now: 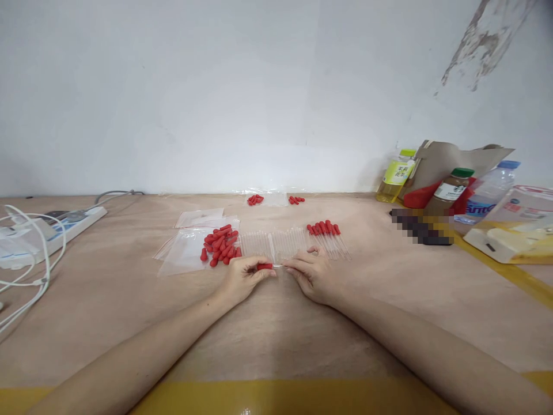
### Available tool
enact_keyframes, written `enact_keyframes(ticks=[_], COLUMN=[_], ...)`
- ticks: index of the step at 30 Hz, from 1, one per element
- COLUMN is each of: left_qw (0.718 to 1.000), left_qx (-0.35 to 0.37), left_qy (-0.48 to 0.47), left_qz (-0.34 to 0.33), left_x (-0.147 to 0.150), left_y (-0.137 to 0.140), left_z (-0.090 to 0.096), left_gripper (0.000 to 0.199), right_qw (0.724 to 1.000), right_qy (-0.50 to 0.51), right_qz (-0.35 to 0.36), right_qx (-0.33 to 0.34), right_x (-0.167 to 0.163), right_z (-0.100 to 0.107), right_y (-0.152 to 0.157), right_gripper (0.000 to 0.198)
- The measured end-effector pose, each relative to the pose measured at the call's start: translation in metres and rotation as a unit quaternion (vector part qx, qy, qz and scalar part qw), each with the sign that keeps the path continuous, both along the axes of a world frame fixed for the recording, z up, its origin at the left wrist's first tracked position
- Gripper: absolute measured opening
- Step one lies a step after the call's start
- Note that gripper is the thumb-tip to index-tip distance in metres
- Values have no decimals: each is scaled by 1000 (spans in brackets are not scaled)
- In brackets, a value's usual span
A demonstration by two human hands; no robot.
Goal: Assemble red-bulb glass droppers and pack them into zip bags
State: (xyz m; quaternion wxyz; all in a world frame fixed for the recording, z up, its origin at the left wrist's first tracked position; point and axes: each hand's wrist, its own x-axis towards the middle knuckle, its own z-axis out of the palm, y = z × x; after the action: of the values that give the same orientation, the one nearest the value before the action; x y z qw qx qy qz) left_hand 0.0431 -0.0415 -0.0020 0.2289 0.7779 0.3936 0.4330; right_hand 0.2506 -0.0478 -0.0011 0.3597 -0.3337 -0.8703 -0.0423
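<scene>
My left hand (pixel 249 276) pinches a red rubber dropper bulb (pixel 265 266), held level above the table. From the right, my right hand (pixel 310 273) grips a thin clear glass tube (pixel 277 266) whose end meets the bulb; how far it sits inside, I cannot tell. Behind both hands lie rows of clear glass tubes (pixel 289 242). A heap of loose red bulbs (pixel 221 245) rests left of them on clear plastic bags (pixel 181 253). To the right, several droppers with red bulbs fitted (pixel 324 229) lie side by side.
Two small groups of red bulbs (pixel 255 199) lie near the wall in clear plastic. At left are a power strip (pixel 82 222) and white cables (pixel 38 300). Bottles (pixel 447 193), a grey bag (pixel 466 161) and a plastic package (pixel 518 222) stand at right.
</scene>
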Motion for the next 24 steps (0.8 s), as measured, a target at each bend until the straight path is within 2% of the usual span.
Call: enact_keyframes(ticks=[3,7,15,20,24], left_qw=[998,993,989,985,986], left_qx=[40,52,70,84,84], left_qy=[30,61,111,136,127], left_qz=[-41,-85,-61,-57,-63], left_x=[-1,-1,2,2,2], left_y=[-3,-6,-8,-8,-8], left_z=[5,7,9,8,8], left_gripper=[17,17,19,20,19], right_qw=[1000,999,997,997,995], right_qy=[-12,-24,-69,-81,-97], right_qz=[18,29,-7,5,19], right_qx=[-5,-12,14,15,-9], right_x=[3,7,3,0,2], right_z=[0,-1,3,5,10], right_y=[3,6,0,-2,0], right_gripper=[23,28,22,22,22])
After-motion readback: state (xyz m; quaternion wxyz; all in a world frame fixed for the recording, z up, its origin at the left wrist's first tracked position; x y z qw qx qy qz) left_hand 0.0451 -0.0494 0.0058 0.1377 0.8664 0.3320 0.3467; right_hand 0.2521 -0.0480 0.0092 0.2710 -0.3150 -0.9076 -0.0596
